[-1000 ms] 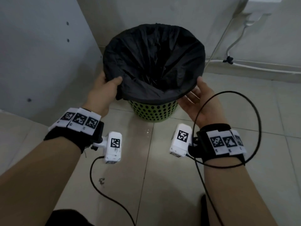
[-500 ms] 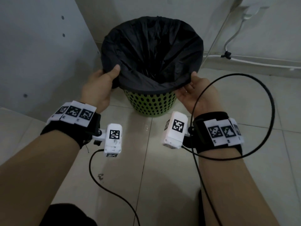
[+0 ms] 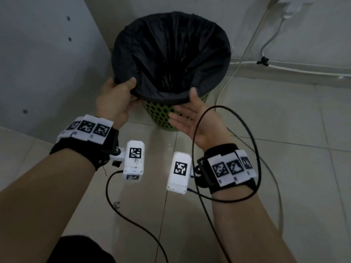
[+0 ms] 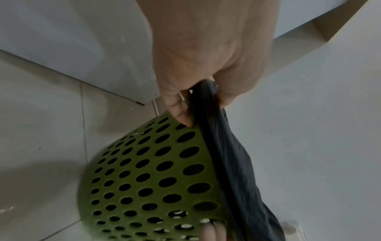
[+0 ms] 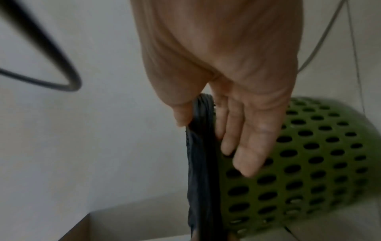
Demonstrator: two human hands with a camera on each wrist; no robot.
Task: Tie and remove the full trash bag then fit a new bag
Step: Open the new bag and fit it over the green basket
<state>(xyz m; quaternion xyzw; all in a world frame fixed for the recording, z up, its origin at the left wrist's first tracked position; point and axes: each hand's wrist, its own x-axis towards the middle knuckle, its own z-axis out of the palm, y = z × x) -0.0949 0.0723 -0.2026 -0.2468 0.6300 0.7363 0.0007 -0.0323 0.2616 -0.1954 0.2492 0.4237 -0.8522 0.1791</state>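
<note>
At the near rim of the green perforated bin (image 3: 161,118), both hands pinch the black trash bag (image 3: 171,54).
Left hand (image 3: 115,99) and right hand (image 3: 191,114) each nip the bag's hem between thumb and fingers; bag contents too dark to make out.

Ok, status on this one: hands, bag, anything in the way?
Left hand grips black bag rim; right hand pinches rim. Bag untied, in green bin. Nothing blocking.

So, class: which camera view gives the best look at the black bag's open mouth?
The head view: it looks down into the black bag, showing its whole mouth stretched over the green bin. The left wrist view shows only a gathered strip of the edge pinched by the left hand; the right wrist view shows only a strip beside the right hand.
</note>
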